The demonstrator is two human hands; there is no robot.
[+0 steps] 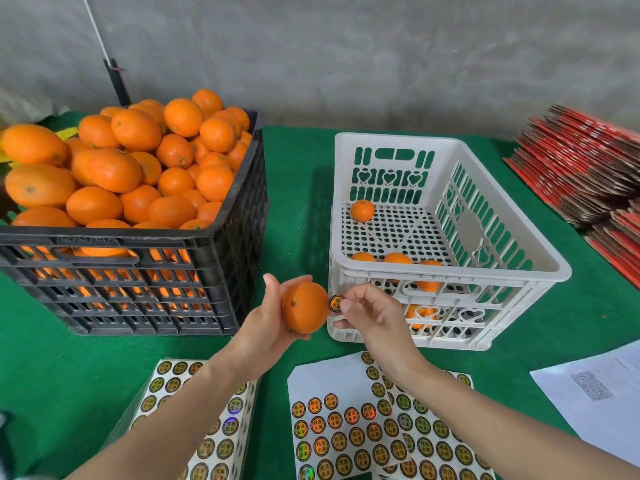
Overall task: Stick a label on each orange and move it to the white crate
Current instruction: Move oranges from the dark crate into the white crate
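Label [336, 302] arriving at the orange [304, 308], in front of the white crate [398, 137].
The orange sits in my left hand [266, 318], fingers curled round it, just beside the crate's near corner; my right hand [372, 315] pinches the round label at the peel. I would put it on smooth skin away from the stem [293, 303], press from the middle outward, and release only when it lies flat.

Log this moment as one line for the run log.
step: labelling | left hand: holds orange | right hand: pinches label at orange's edge | white crate: few oranges inside | black crate: heaped oranges
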